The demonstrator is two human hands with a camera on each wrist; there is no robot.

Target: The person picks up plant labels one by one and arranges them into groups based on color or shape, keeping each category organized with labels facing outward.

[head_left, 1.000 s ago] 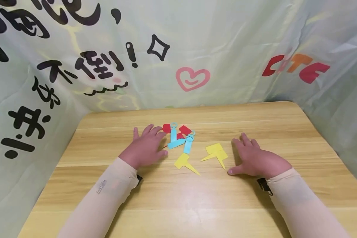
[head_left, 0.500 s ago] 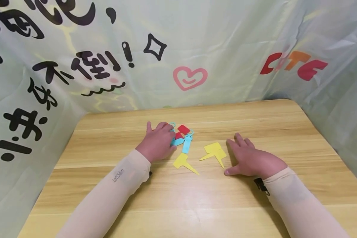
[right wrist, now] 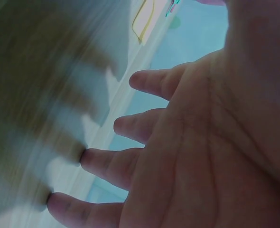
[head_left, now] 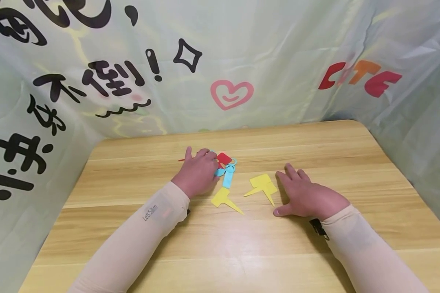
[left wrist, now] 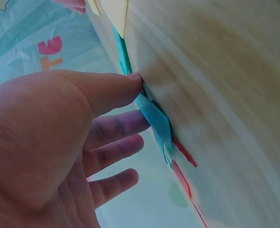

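Note:
Thin plastic plant labels lie on the wooden table in the head view. My left hand (head_left: 198, 173) is over the left part of a pile of blue and red labels. In the left wrist view its thumb and index finger pinch a blue plant label (left wrist: 155, 118), which looks tilted. Another blue label (head_left: 228, 178) with a ring end and a red label (head_left: 224, 158) lie just right of that hand; others are partly hidden under it. My right hand (head_left: 306, 193) rests spread, fingertips on the table, beside overlapping yellow labels (head_left: 262, 185), holding nothing.
A single yellow label (head_left: 221, 198) with a pointed stem lies in front of the blue ones. The wooden table (head_left: 220, 252) ends at the back against a pale printed curtain (head_left: 286, 81), which also hangs along both sides.
My left hand has moved right onto the red and blue labels and its fingers have closed in. A blue label under it has shifted a little. The right hand keeps its place.

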